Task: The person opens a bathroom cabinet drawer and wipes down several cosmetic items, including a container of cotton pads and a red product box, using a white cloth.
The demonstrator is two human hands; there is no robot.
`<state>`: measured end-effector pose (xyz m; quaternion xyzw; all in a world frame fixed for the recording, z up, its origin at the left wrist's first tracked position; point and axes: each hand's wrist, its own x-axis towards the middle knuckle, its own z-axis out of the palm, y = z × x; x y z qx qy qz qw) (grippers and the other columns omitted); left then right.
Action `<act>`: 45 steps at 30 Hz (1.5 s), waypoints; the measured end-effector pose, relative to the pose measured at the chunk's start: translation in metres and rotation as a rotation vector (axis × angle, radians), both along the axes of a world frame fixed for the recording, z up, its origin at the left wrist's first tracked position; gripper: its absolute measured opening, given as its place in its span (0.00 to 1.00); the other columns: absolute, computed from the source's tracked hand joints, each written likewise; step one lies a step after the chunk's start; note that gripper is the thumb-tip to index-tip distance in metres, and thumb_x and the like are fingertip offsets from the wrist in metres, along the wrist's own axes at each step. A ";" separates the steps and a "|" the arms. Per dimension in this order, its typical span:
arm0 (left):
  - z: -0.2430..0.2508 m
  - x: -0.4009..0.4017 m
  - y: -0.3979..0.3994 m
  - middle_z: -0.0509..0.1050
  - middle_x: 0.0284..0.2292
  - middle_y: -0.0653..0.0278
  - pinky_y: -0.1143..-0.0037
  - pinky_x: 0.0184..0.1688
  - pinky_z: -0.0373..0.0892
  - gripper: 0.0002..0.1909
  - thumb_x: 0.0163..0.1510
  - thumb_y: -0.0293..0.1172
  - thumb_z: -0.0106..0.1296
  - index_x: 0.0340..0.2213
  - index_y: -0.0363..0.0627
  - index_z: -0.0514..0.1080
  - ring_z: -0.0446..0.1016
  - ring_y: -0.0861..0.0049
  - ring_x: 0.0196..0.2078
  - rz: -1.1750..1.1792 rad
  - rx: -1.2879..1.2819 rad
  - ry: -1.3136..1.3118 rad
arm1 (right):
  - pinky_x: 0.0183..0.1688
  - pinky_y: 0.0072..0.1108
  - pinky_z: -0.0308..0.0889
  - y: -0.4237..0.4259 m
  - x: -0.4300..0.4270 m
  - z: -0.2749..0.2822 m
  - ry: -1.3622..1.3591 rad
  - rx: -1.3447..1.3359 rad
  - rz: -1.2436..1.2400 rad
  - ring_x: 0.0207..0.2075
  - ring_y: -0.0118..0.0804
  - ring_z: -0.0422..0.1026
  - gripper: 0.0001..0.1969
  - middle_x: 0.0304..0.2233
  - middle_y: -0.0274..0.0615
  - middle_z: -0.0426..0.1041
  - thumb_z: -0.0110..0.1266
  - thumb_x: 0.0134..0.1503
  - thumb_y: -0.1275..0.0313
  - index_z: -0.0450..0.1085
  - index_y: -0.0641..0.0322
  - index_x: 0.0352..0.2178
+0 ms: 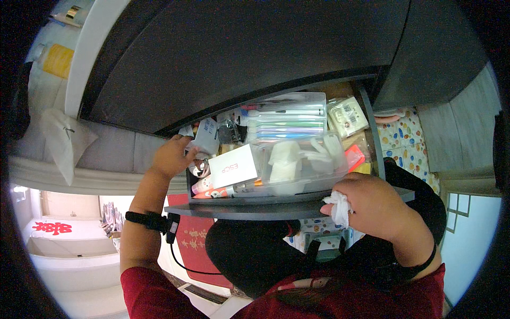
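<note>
An open dark drawer (279,208) lies before me, filled with small goods. My left hand (174,156) is at its left end, fingers around the edge of a small white box (204,136) with blue print. My right hand (364,203) is by the drawer's front right part, closed on a crumpled white tissue or cloth (341,208). Between my hands are a white box with red letters (234,166) and a clear plastic container (318,175) holding white items. Behind them, packaged toothbrushes (289,129) lie in a clear tray (314,96).
At the drawer's right are a wrapped pale pack (348,117) and a red-orange item (354,158). The dark cabinet front (255,52) rises behind. My knees are under the drawer front. A cable hangs from my left wrist strap (145,220).
</note>
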<state>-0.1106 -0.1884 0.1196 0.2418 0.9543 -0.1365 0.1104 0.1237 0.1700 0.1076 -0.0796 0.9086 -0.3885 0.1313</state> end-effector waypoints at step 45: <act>-0.059 -0.003 -0.018 0.68 0.40 0.43 0.77 0.24 0.72 0.52 0.37 0.37 0.64 0.52 0.24 0.42 0.75 0.68 0.30 0.646 0.824 -0.057 | 0.36 0.35 0.68 0.002 0.002 0.004 -0.014 0.084 0.133 0.33 0.51 0.71 0.09 0.30 0.49 0.69 0.53 0.42 0.71 0.67 0.63 0.27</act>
